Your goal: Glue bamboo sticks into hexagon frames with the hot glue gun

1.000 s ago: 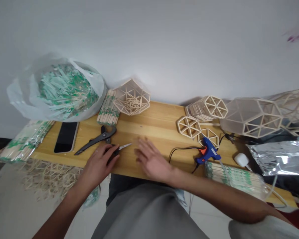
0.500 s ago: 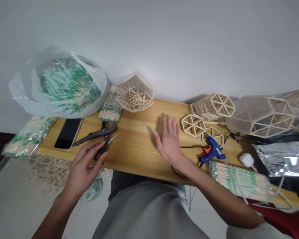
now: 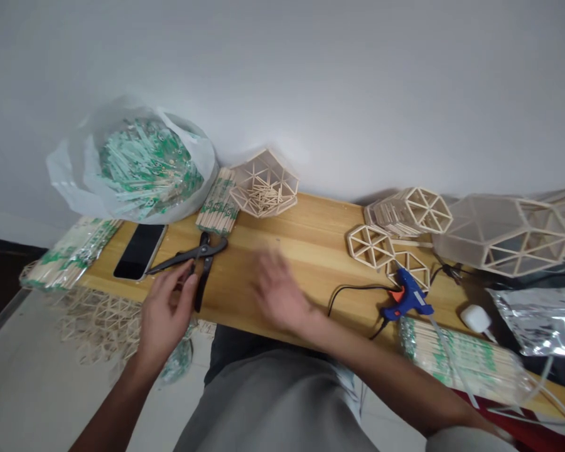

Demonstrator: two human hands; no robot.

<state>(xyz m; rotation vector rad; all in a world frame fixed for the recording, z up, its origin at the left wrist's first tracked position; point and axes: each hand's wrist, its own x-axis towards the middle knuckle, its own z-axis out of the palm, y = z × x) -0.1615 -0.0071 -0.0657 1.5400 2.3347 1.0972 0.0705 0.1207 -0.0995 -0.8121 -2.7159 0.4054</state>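
Observation:
My left hand (image 3: 167, 304) is closed in a pinch on small black-handled scissors (image 3: 193, 267), mostly hidden by the fingers. Right beside it, black pliers (image 3: 206, 270) with long spread handles lie on the wooden table. A phone (image 3: 140, 251) with a dark screen is to the left of that hand. My right hand (image 3: 282, 292) is over the middle of the table, blurred by motion, its fingers stretched out and nothing seen in them. To its right lies a blue hot glue gun (image 3: 408, 295) with a black cord.
Flat wooden-stick hexagons (image 3: 371, 246) and a stack of them (image 3: 409, 210) lie at right. A faceted bowl (image 3: 263, 182) holds short sticks. Wrapped stick bundles (image 3: 219, 201), a plastic bag (image 3: 141, 169) of wrappers, a white charger (image 3: 475, 319) and silver packaging (image 3: 541, 317) surround the table (image 3: 320, 216).
My right hand has swept left across the table, away from the glue gun. My left hand has picked up the small scissors beside the pliers. The view has shifted slightly.

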